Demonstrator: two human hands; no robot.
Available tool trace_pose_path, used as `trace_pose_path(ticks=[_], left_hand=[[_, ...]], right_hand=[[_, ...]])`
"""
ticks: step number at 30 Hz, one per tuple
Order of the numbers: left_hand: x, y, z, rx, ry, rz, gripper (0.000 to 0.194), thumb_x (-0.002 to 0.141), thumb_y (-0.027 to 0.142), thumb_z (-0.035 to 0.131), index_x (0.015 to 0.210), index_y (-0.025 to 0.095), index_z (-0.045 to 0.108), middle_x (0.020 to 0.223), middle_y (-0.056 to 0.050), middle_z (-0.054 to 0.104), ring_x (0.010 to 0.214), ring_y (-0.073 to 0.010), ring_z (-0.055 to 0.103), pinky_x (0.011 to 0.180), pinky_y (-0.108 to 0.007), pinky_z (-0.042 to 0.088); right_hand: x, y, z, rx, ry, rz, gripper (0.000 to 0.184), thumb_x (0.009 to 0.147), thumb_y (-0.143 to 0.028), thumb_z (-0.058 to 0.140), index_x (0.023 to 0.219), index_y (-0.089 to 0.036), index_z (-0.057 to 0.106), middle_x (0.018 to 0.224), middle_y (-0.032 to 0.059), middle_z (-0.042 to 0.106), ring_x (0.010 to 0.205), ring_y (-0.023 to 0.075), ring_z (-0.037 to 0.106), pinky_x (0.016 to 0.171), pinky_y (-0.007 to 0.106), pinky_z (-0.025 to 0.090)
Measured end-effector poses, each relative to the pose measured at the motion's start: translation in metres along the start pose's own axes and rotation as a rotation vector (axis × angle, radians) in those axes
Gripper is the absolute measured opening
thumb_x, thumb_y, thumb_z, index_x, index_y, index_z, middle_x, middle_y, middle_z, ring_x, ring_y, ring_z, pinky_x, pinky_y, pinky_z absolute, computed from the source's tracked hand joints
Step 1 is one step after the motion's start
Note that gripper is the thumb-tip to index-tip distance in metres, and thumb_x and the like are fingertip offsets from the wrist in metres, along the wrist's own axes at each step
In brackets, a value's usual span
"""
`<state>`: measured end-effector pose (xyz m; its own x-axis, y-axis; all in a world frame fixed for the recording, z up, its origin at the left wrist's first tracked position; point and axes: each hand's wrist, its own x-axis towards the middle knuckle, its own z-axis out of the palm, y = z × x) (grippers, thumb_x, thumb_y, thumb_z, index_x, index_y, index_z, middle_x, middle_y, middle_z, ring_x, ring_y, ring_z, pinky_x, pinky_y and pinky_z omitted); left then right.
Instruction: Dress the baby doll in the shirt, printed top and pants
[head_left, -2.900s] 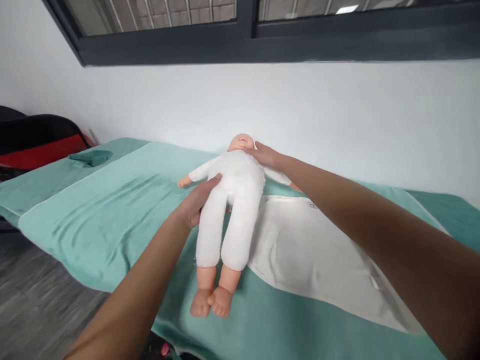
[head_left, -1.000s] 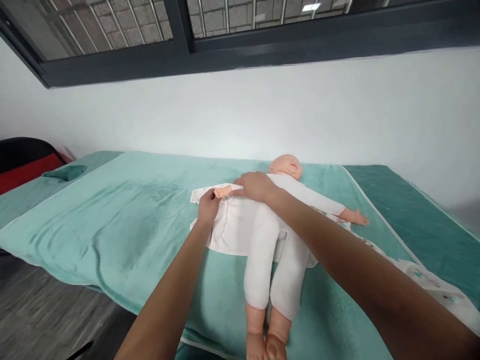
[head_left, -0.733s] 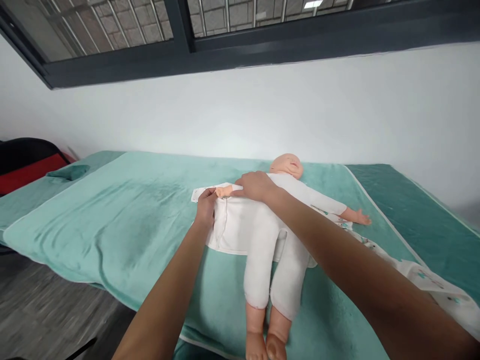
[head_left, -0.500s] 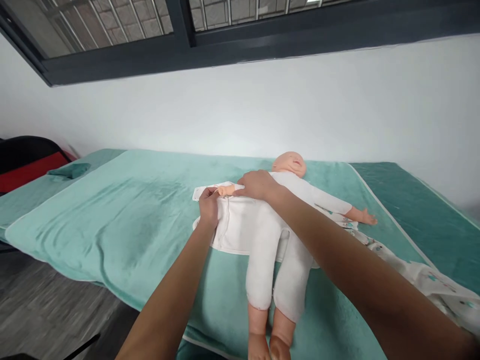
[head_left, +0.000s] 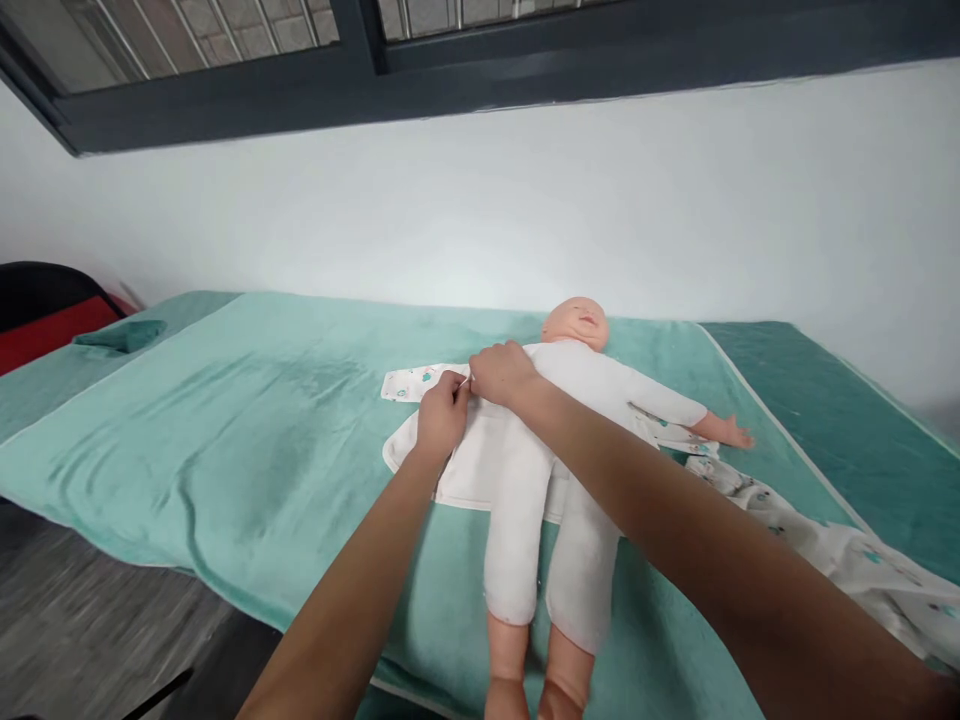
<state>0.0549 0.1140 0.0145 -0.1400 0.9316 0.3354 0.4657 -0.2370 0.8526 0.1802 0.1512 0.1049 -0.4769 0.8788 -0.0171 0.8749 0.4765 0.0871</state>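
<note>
A baby doll (head_left: 577, 375) with a white cloth body lies on its back, head toward the wall. Under it is a spread-open white baby shirt (head_left: 480, 455), one patterned sleeve (head_left: 424, 382) stretched out to the left. My left hand (head_left: 444, 412) is closed, thumb and fingers pinching white fabric of the shirt near the sleeve's inner end. Beside it, almost touching, my right hand (head_left: 504, 375) is curled over the doll's arm on the left of the picture. That arm's small hand is hidden by my fingers. The doll's other arm (head_left: 667, 395) lies stretched to the right.
A green cloth (head_left: 247, 400) covers the table, which stands against a white wall (head_left: 480, 220) under a dark-framed window (head_left: 465, 85). Patterned baby clothing (head_left: 817, 545) lies at the right, partly behind my forearm. A black and red chair (head_left: 52, 325) is at the far left.
My left hand has moved right, from the doll's small hand to beside my right hand. The doll's hand, visible before, is now covered. More of the patterned sleeve shows.
</note>
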Motion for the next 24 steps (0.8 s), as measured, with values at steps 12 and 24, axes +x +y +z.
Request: trace_pose_path(ticks=[12,24], left_hand=[[0.007,-0.01,-0.002,0.365,0.302,-0.041,0.025,0.092,0.04,0.055,0.103,0.02,0.065,0.114,-0.014,0.063,0.112,-0.0307,0.057,0.101,-0.045,0.045],[-0.001,0.005,-0.003,0.546,0.246,0.032,0.014,0.095,0.025,0.048,0.098,0.021,0.062,0.108,-0.012,0.068,0.107,-0.0314,0.058,0.093,-0.046,0.042]], right_hand=[[-0.111,0.086,0.011,0.452,0.723,0.68,0.034,0.099,-0.033,0.037,0.111,-0.018,0.066,0.114,0.0143,0.069,0.106,0.0275,0.062,0.09,0.037,0.045],[-0.144,0.094,0.036,0.686,0.552,0.799,0.038,0.092,-0.048,0.052,0.118,-0.024,0.067,0.082,0.0067,0.074,0.088,0.0281,0.067,0.08,0.037,0.046]])
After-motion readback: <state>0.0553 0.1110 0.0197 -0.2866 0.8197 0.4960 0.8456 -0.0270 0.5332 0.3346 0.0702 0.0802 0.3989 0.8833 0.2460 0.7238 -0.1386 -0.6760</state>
